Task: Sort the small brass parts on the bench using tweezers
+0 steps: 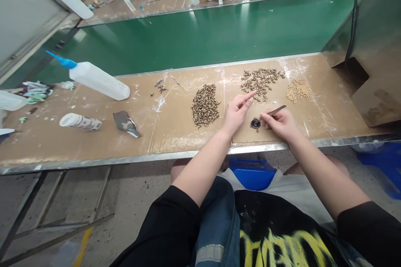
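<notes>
My right hand [278,124] is closed around a pair of dark metal tweezers [278,110], whose back end points up to the right. Just left of its fingertips sits a small round black dish [255,123] with dark, shiny contents. My left hand [235,112] has its index finger stretched out at the near edge of a scattered pile of small brass-coloured parts [261,80]. Its thumb lies a little below that finger, and I see nothing held between them. Left of this hand lies a denser heap of similar brass parts [205,106]. Small pale gold beads [298,90] are spread beyond my right hand.
A white squeeze bottle with a blue nozzle [97,80], a white-capped tube [80,122] and a camouflage-patterned cloth piece [125,123] lie left. A green conveyor belt [194,35] runs behind the cardboard-covered bench. A metal housing [376,50] with a cable stands right.
</notes>
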{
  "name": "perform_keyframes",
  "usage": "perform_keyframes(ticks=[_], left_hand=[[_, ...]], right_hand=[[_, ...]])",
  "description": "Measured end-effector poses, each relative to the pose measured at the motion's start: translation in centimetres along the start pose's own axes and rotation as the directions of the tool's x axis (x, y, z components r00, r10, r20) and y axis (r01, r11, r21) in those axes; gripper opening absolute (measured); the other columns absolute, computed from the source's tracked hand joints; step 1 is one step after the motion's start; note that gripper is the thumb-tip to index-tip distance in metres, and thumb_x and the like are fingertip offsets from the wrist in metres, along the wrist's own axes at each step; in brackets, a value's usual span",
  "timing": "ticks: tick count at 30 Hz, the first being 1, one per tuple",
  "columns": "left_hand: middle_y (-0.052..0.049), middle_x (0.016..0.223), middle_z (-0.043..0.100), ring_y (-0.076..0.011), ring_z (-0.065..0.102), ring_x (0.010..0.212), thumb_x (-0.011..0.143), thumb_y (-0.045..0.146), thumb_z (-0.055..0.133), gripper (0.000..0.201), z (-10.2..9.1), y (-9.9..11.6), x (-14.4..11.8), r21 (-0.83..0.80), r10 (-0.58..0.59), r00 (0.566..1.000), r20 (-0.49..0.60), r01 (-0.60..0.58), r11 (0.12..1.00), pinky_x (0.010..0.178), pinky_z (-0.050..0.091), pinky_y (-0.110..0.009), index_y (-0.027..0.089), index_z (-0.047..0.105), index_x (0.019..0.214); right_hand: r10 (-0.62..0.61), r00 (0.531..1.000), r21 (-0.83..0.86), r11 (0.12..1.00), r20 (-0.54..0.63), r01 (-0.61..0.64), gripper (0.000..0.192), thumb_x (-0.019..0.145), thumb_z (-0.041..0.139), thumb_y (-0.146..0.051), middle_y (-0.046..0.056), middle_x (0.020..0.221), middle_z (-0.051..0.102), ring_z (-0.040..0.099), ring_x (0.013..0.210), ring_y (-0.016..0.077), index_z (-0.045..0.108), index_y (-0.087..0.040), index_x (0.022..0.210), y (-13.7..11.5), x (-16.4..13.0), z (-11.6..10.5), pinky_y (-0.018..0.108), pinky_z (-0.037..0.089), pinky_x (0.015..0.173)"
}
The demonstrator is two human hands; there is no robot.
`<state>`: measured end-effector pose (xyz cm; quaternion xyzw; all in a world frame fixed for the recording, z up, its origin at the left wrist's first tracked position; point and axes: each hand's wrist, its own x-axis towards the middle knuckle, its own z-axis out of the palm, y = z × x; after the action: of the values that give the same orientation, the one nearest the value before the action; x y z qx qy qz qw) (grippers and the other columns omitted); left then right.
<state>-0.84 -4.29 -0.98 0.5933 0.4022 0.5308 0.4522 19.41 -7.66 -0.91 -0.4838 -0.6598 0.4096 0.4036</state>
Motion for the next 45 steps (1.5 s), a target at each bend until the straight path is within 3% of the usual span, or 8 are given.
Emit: perform_keyframes(ticks=[2, 8, 15, 20, 29, 36, 40, 45], left_hand=[[-0.004, 0.100, 0.074, -0.0116, 0.057, 0.073, 0.100, 0.040, 0.070, 0.029, 0.0, 0.1, 0.0, 0.027, 0.025, 0.999, -0.026, -0.024, 0.999, 0.076, 0.053, -0.028, 0.031, 0.081, 0.125], [-0.005, 0.101, 0.079, -0.0081, 0.050, 0.055, 0.101, 0.040, 0.068, 0.035, 0.1, 0.5, -0.2, -0.048, -0.088, 0.996, 0.007, 0.089, 0.995, 0.058, 0.048, -0.027, 0.030, 0.076, 0.133], [-0.006, 0.103, 0.079, -0.0072, 0.053, 0.054, 0.099, 0.038, 0.072, 0.035, 0.5, 0.3, -0.3, -0.055, -0.100, 0.994, 0.034, 0.102, 0.993, 0.052, 0.049, -0.023, 0.027, 0.070, 0.132], [-0.006, 0.102, 0.078, -0.0071, 0.059, 0.055, 0.096, 0.041, 0.075, 0.027, 0.7, 0.2, -0.7, -0.046, -0.116, 0.992, 0.053, 0.118, 0.992, 0.050, 0.048, -0.020, 0.024, 0.065, 0.114], [-0.007, 0.101, 0.078, -0.0064, 0.058, 0.056, 0.097, 0.037, 0.075, 0.024, 0.8, 0.6, -0.7, -0.054, -0.146, 0.984, 0.107, 0.152, 0.987, 0.051, 0.045, -0.020, 0.021, 0.064, 0.112], [-0.006, 0.099, 0.077, -0.0092, 0.064, 0.064, 0.098, 0.033, 0.071, 0.020, 0.8, -0.1, -0.7, 0.005, -0.095, 0.989, 0.110, 0.095, 0.995, 0.058, 0.046, -0.022, 0.021, 0.068, 0.113], [-0.006, 0.095, 0.076, -0.0136, 0.070, 0.076, 0.096, 0.029, 0.070, 0.013, 0.7, -0.3, -0.7, 0.045, -0.062, 0.994, 0.093, 0.058, 0.997, 0.063, 0.049, -0.024, 0.020, 0.070, 0.105], [-0.008, 0.099, 0.078, -0.0111, 0.068, 0.072, 0.099, 0.038, 0.068, 0.021, 0.7, -0.1, -0.8, 0.012, -0.104, 0.991, 0.079, 0.104, 0.995, 0.064, 0.049, -0.023, 0.019, 0.063, 0.108]], right_hand=[[-0.003, 1.000, -0.014, 1.000, -0.002, 0.003, 0.054, 0.094, 0.070, -0.068, 0.006, 0.064, 0.072, 0.064, 0.052, 0.0164, 0.075, -0.017, 0.075, 0.0, 0.0, 0.0, 0.029, 0.051, 0.051], [0.004, 1.000, -0.028, 1.000, -0.005, -0.004, 0.055, 0.094, 0.070, -0.067, 0.005, 0.060, 0.070, 0.063, 0.051, 0.0161, 0.074, -0.017, 0.072, 0.1, 0.0, 0.0, 0.029, 0.049, 0.051], [0.062, 0.996, 0.141, 0.989, -0.070, -0.052, 0.055, 0.087, 0.077, -0.071, 0.004, 0.055, 0.067, 0.060, 0.046, 0.0153, 0.076, -0.018, 0.073, -0.5, 0.2, -0.1, 0.028, 0.050, 0.046], [0.001, 0.979, 0.328, 0.942, -0.203, 0.067, 0.048, 0.086, 0.081, -0.068, 0.002, 0.061, 0.068, 0.059, 0.047, 0.0142, 0.077, -0.021, 0.077, -1.7, 1.9, 0.0, 0.029, 0.049, 0.046], [-0.039, 0.939, 0.420, 0.888, -0.343, 0.190, 0.048, 0.087, 0.078, -0.072, 0.000, 0.062, 0.065, 0.057, 0.048, 0.0133, 0.072, -0.024, 0.080, -0.5, 3.8, 1.0, 0.029, 0.048, 0.046], [0.053, 0.947, 0.474, 0.874, -0.318, 0.110, 0.056, 0.079, 0.078, -0.080, -0.001, 0.059, 0.060, 0.053, 0.046, 0.0129, 0.068, -0.025, 0.078, -0.4, 4.1, 0.7, 0.029, 0.042, 0.044], [0.041, 0.953, 0.470, 0.876, -0.301, 0.111, 0.055, 0.084, 0.073, -0.079, -0.002, 0.060, 0.059, 0.052, 0.047, 0.0124, 0.065, -0.025, 0.081, 0.2, 4.2, 0.4, 0.028, 0.038, 0.045], [0.031, 0.956, 0.468, 0.876, -0.291, 0.114, 0.053, 0.087, 0.071, -0.077, -0.003, 0.061, 0.057, 0.052, 0.048, 0.0130, 0.064, -0.026, 0.082, 0.7, 4.3, 0.2, 0.028, 0.039, 0.046]])
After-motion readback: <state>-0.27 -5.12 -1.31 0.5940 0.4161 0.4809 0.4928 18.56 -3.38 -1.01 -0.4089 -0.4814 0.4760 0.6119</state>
